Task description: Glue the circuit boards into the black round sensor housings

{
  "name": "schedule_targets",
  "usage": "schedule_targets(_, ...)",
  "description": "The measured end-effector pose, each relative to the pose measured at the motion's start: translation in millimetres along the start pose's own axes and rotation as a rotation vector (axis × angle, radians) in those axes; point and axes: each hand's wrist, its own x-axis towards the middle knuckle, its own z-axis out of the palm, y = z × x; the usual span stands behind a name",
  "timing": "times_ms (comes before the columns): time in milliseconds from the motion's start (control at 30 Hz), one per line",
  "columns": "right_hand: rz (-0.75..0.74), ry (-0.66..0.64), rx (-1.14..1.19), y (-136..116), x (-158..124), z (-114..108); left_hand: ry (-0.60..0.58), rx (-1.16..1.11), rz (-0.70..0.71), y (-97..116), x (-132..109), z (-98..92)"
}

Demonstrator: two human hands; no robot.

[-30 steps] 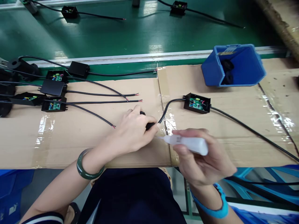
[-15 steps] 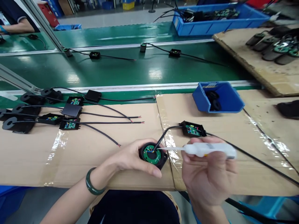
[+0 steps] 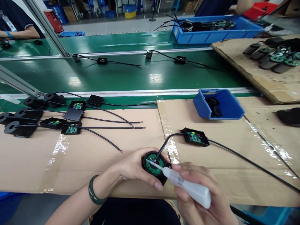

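My left hand point(image 3: 134, 167) grips a round black housing point(image 3: 161, 178) from its left side, near the front edge of the cardboard. A green ring-shaped circuit board point(image 3: 153, 170) faces up inside it, and a black cable point(image 3: 166, 142) rises from its centre. That cable runs to an uncovered black box point(image 3: 195, 137) with a small circuit board in it. Between the fingers of my right hand point(image 3: 199, 190) is a white glue bottle point(image 3: 191, 189), tilted, its thin nozzle tip over the green board. Whether the tip touches the board, I cannot tell.
Several cabled black housings and boxes point(image 3: 72, 114) lie on the left. A blue bin point(image 3: 219, 104) with black rings stands behind the box. Farther back runs a green conveyor point(image 3: 122, 76) with cabled parts. A person's arm point(image 3: 25, 32) shows at far left. Metal-sided cylinders point(image 3: 269, 57) sit at right.
The glue bottle has swung from nearly level to slanting, its base now lower and nearer me. Its tip has moved left across the green board. My left hand keeps its grip on the housing.
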Motion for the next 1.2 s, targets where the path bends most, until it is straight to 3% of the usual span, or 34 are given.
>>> schedule_targets(300,-0.159,-0.062,-0.084,-2.2,17.7,-2.5,0.008,0.084,0.021,3.9,0.7,0.0)
schedule_targets(667,0.070,0.006,0.153,-5.9,5.8,3.2,0.015,0.212,-0.003,3.5,-0.8,-3.2)
schedule_targets(1033,0.036,-0.036,0.119,1.9,5.4,2.0,0.029,0.297,0.014,3.0,-1.0,-4.5)
schedule_targets(1133,0.110,0.012,0.225,2.5,2.5,1.1,0.055,0.314,0.015,5.3,-2.8,-4.7)
schedule_targets(1200,0.165,0.115,0.305,7.3,6.0,-1.4,0.084,0.373,0.025,7.9,-5.7,-4.2)
